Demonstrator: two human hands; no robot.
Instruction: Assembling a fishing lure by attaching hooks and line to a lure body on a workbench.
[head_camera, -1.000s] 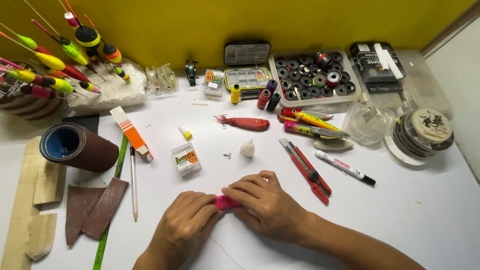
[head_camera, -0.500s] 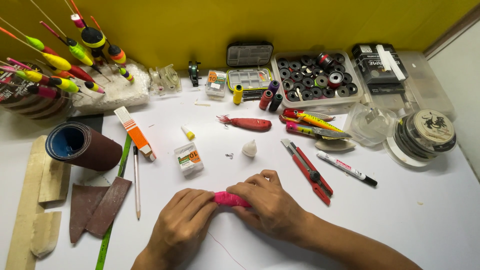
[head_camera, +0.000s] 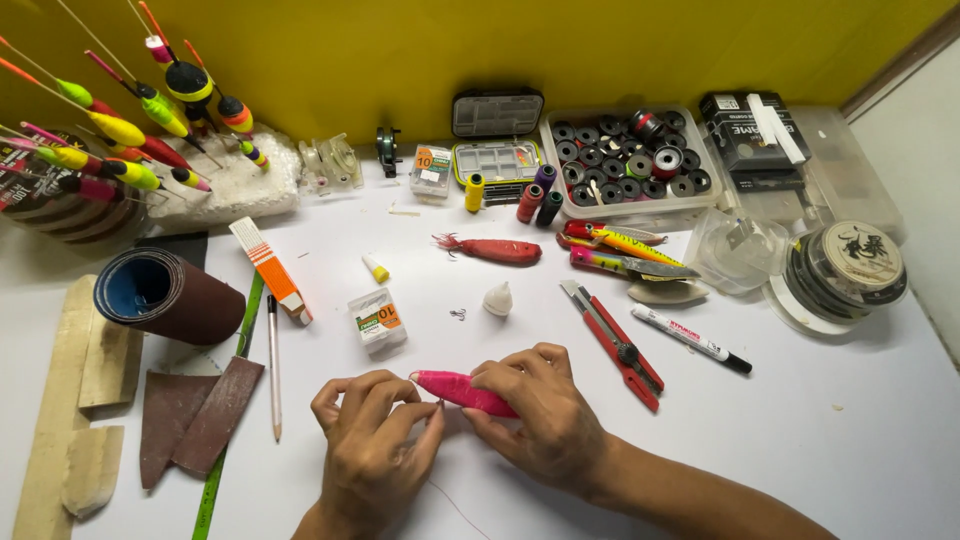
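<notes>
Two hands work here, the left hand (head_camera: 372, 450) and the right hand (head_camera: 540, 420), sharing one pink lure body (head_camera: 462, 391). Behind it lie one red lure (head_camera: 495, 250), two painted fish lures (head_camera: 620, 241) (head_camera: 625, 263), one red utility knife (head_camera: 615, 343), one white marker (head_camera: 690, 339), one pencil (head_camera: 273, 365) and one sandpaper roll (head_camera: 165, 297). Four thread spools (head_camera: 474, 192) (head_camera: 529, 202) (head_camera: 550, 208) (head_camera: 544, 177) stand by one tray of black bobbins (head_camera: 628, 170), too many to count exactly.

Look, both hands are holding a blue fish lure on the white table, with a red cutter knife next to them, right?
Not quite: the lure is pink, not blue. The head view shows the left hand and right hand holding it over the white table, with the red cutter knife just beside the right hand.
</notes>
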